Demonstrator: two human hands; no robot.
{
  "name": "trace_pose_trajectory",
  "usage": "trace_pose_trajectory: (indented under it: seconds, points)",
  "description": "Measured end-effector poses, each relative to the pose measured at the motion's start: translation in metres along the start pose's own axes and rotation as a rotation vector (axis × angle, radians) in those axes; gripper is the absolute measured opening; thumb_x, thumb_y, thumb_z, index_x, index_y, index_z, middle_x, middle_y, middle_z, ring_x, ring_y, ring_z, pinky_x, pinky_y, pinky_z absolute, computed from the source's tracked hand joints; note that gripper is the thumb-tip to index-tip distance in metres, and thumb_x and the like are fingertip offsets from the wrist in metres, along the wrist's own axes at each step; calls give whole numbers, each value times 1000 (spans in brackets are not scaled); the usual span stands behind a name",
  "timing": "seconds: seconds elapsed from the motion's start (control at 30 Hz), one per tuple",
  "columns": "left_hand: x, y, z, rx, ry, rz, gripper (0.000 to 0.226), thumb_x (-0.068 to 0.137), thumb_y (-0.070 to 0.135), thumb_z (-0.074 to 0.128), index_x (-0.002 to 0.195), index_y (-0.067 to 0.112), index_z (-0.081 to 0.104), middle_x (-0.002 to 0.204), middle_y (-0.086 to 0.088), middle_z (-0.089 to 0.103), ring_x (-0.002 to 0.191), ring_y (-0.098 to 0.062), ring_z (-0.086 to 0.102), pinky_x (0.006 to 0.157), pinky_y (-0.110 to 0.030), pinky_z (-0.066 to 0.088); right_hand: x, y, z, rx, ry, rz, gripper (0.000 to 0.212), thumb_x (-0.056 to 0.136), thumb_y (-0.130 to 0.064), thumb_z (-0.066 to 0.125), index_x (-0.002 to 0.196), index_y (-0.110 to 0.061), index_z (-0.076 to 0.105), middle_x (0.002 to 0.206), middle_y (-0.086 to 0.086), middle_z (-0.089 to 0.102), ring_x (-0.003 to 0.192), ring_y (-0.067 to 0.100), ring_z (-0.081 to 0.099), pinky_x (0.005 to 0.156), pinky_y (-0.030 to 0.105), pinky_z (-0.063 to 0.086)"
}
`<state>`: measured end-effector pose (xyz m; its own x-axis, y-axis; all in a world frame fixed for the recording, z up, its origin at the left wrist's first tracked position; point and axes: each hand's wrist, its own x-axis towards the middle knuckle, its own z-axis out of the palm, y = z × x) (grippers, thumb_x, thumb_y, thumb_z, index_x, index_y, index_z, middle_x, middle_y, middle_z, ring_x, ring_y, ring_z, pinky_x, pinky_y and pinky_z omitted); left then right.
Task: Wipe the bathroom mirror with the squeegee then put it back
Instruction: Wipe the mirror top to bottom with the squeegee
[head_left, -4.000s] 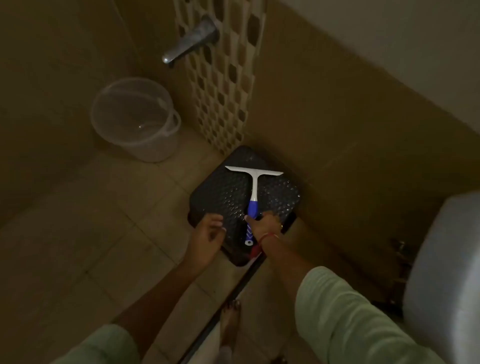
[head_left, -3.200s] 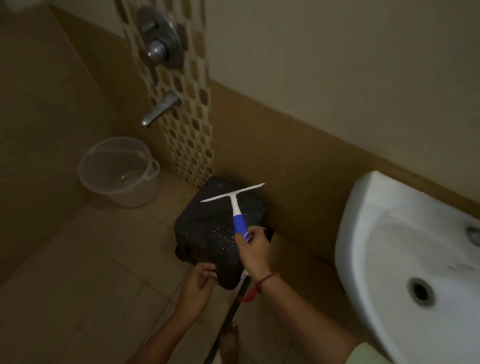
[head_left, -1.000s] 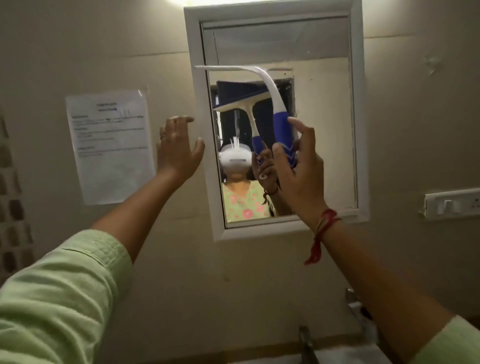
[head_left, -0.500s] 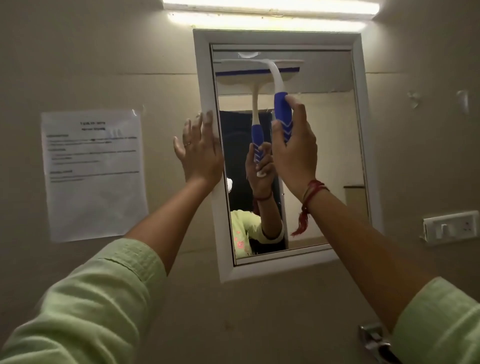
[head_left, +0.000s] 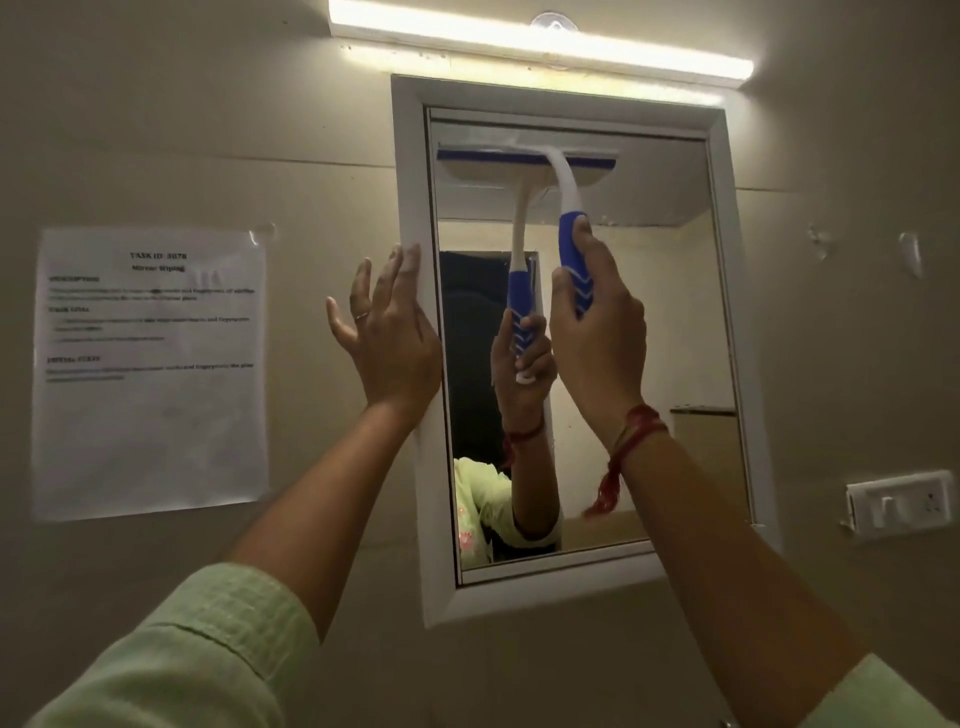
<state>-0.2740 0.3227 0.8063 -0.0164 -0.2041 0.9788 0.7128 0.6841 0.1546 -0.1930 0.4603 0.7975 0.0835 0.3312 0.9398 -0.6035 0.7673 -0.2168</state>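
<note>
A white-framed mirror (head_left: 670, 332) hangs on the wall in front of me. My right hand (head_left: 597, 338) grips the blue handle of a white squeegee (head_left: 563, 187), whose blade lies flat against the glass near the mirror's top edge. The glass shows the squeegee and my arm reflected. My left hand (head_left: 387, 332) is flat with fingers spread, resting on the left side of the mirror's frame and holding nothing.
A tube light (head_left: 540, 47) glows above the mirror. A printed paper sheet (head_left: 150, 369) is stuck to the wall on the left. A white switch plate (head_left: 901, 504) sits on the wall at the right, and small hooks (head_left: 909, 252) above it.
I lifted the squeegee off the black stool, turned to the mirror and raised it to the top. Over the last half second the blade slid slightly down the glass; my left hand stayed on the frame.
</note>
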Motion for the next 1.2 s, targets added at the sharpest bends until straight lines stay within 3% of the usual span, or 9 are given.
trace_pose_trajectory:
  seconds: [0.13, 0.27, 0.47, 0.7, 0.87, 0.93, 1.0, 1.1, 1.2]
  points:
    - [0, 0, 0, -10, 10, 3, 49, 89, 21, 28, 136, 24, 42, 143, -2, 44, 138, -25, 28, 110, -56, 6, -38, 4, -12, 10, -12, 26, 46, 93, -24, 53, 137, -22, 39, 123, 6, 61, 97, 13, 62, 76, 24, 53]
    - [-2, -2, 2, -11, 14, 4, 48, 90, 20, 29, 136, 23, 43, 143, -2, 43, 138, -25, 29, 111, -55, 7, -10, -4, -4, 1, -8, 25, 44, 94, -21, 51, 137, -19, 40, 122, 7, 61, 94, 11, 62, 71, 14, 48]
    - [-3, -2, 1, -31, 15, 10, 48, 90, 19, 31, 136, 22, 43, 143, -3, 44, 137, -26, 30, 110, -53, 10, 7, -8, 0, -23, -17, 3, 45, 94, -22, 51, 138, -17, 39, 125, 7, 60, 101, 19, 63, 80, 26, 53]
    - [-9, -3, 0, -48, 3, 7, 47, 90, 19, 33, 136, 22, 43, 143, -3, 43, 137, -26, 30, 111, -51, 10, -62, 7, -18, -43, -46, 48, 47, 93, -24, 53, 138, -22, 38, 123, 7, 61, 91, 3, 56, 73, 15, 47]
    - [-9, -3, 0, -46, -2, 6, 47, 91, 20, 32, 137, 22, 42, 144, -3, 42, 138, -25, 29, 111, -51, 11, -19, -9, -6, -15, -39, 54, 45, 94, -24, 50, 138, -21, 38, 127, 8, 58, 98, 19, 64, 78, 33, 57]
    - [-10, -3, 0, -54, 0, 2, 47, 91, 20, 31, 137, 21, 42, 144, -3, 42, 137, -25, 30, 111, -52, 12, -20, -8, -4, -14, -38, 52, 45, 94, -25, 50, 138, -22, 38, 129, 6, 57, 100, 19, 64, 79, 35, 57]
    - [-12, -4, 0, -60, -1, 1, 48, 90, 20, 31, 137, 21, 42, 143, -3, 43, 137, -26, 31, 111, -52, 13, -39, 0, -9, -24, -42, 54, 46, 94, -26, 50, 138, -23, 38, 126, 7, 59, 97, 16, 64, 77, 27, 57]
    - [-15, -4, -2, -72, -8, -1, 48, 90, 19, 32, 137, 21, 41, 144, -3, 42, 137, -26, 30, 110, -52, 14, -82, 12, -21, -48, -58, 65, 47, 93, -28, 50, 137, -32, 33, 123, 7, 61, 91, 3, 59, 69, 4, 47]
    - [-15, -4, -1, -96, -14, 0, 48, 90, 18, 33, 137, 21, 41, 144, -3, 42, 137, -26, 30, 110, -53, 16, -89, 13, -23, -30, -60, 76, 47, 92, -29, 50, 134, -38, 29, 123, 6, 61, 91, 1, 56, 67, -1, 43]
